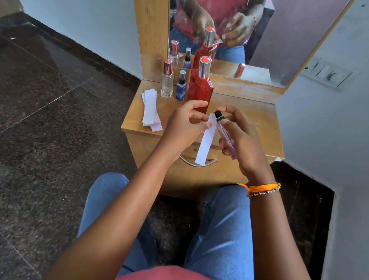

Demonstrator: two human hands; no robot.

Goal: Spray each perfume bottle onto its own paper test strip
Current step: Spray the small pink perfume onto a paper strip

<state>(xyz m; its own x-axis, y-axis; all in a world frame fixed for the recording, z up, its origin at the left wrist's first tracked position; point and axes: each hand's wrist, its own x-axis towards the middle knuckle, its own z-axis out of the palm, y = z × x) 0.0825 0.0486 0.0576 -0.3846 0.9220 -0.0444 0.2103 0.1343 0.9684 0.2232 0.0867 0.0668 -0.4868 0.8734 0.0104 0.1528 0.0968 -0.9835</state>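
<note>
- Paper test strip (206, 142) is pinched near its top by the left hand (185, 123).
- Slim clear perfume bottle (226, 135) is gripped by the right hand (241, 140), nozzle just beside the strip.
- Three bottles (181, 86) are stood beyond the hands.

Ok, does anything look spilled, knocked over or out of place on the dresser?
Nothing stands out. The three bottles stand upright in a row, the spare strips lie loosely fanned, and no spill shows. The left hand holds a strip; the right hand holds a slim bottle.
</note>
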